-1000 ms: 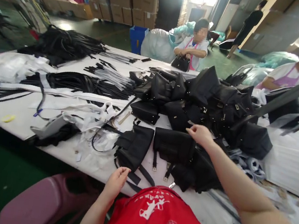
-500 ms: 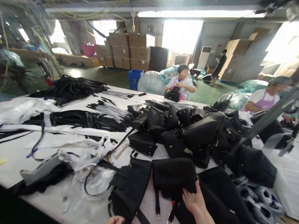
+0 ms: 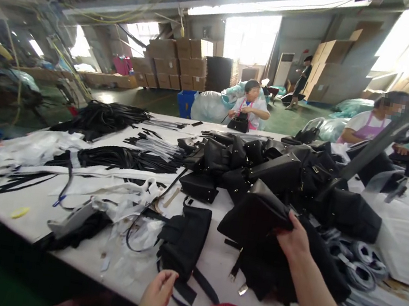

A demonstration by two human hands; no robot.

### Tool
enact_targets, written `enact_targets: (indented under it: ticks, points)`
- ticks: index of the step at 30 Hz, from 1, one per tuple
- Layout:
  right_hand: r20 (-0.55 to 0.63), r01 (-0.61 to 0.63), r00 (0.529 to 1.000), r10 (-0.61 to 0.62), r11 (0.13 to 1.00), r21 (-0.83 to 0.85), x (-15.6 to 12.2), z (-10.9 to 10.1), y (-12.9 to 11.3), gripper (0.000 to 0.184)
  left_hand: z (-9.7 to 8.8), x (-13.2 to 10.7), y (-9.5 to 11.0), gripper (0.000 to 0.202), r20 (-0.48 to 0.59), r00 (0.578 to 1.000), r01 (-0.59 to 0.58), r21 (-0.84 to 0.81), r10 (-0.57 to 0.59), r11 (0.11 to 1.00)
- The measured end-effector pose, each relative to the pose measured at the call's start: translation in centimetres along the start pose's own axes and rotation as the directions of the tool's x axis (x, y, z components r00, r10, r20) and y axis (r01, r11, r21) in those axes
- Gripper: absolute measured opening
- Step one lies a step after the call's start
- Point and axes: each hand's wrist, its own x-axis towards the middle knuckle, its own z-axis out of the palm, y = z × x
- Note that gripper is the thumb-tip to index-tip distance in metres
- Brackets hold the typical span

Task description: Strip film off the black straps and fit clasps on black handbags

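My right hand (image 3: pixel 294 238) grips the edge of a black bag (image 3: pixel 253 213) and holds it tilted up off the white table (image 3: pixel 210 258). Its buckled straps (image 3: pixel 237 273) hang down toward the table. My left hand (image 3: pixel 157 294) rests at the near table edge with fingers loosely curled, touching the strap end of another black bag (image 3: pixel 184 241) lying flat. A large heap of black bags (image 3: pixel 283 171) fills the table behind.
Bundles of black straps (image 3: pixel 117 157) and white plastic wrappings (image 3: pixel 32 150) lie on the left. Grey tape rolls (image 3: pixel 358 262) sit at right. Two seated people (image 3: pixel 249 105) work across the table; a third person stands far back by stacked cartons (image 3: pixel 172 64).
My right hand went from reaching into the heap to grasping the flat bag, then lifted it up and to the right. The camera tilted upward.
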Motion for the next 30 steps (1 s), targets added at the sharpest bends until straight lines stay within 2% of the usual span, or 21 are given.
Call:
enact_targets:
  ticks: [3,7,10,12,14,16,19,22,24,28,30]
  points:
    - [-0.03,-0.032,0.999,0.031,0.999,-0.04,-1.8,-0.6,-2.3,0.014,1.1,-0.7,1.7,0.062,0.069,0.995,-0.067,0.011,0.066,0.998]
    - [-0.019,-0.184,0.983,0.184,0.961,-0.207,-3.9,0.1,-3.1,0.022,2.9,-2.1,5.6,0.047,0.119,0.974,-0.204,0.092,0.192,0.975]
    - [0.014,-0.233,0.969,0.247,0.929,-0.287,-4.8,1.0,-3.0,0.021,4.3,-3.4,9.4,0.035,0.254,0.907,-0.381,0.152,0.337,0.912]
    - [-0.004,-0.3,0.951,0.309,0.921,-0.249,-5.1,1.4,-3.0,0.022,5.2,-4.2,11.6,0.031,0.349,0.845,-0.487,0.188,0.406,0.853]
    - [-0.024,-0.327,0.944,0.33,0.921,-0.211,-5.2,1.6,-3.1,0.022,5.9,-4.7,13.1,0.029,0.396,0.794,-0.568,0.213,0.462,0.795]
    - [-0.019,-0.259,0.965,0.261,0.945,-0.201,-5.1,1.4,-3.3,0.02,6.5,-4.8,13.5,0.028,0.402,0.768,-0.612,0.235,0.498,0.755]
    - [0.013,-0.106,0.994,0.11,0.978,-0.178,-4.5,0.8,-4.0,0.018,7.0,-4.5,13.0,0.026,0.388,0.767,-0.625,0.27,0.511,0.732]
    - [0.025,-0.063,0.997,0.069,0.981,-0.184,-4.5,0.7,-4.6,0.016,7.6,-4.4,12.8,0.023,0.393,0.742,-0.657,0.263,0.544,0.706]
    - [0.031,-0.088,0.995,0.097,0.974,-0.211,-5.1,1.2,-4.6,0.017,8.3,-4.6,13.7,0.021,0.385,0.684,-0.722,0.238,0.619,0.65]
    - [0.106,-0.106,0.985,0.137,0.961,-0.256,-6.6,2.5,-4.1,0.02,9.8,-5.2,16.6,0.016,0.359,0.507,-0.862,0.233,0.784,0.45]
    - [0.117,-0.098,0.984,0.135,0.955,-0.279,-7.1,3.0,-3.8,0.022,10.3,-5.2,17.7,0.018,0.373,0.44,-0.895,0.263,0.817,0.361]
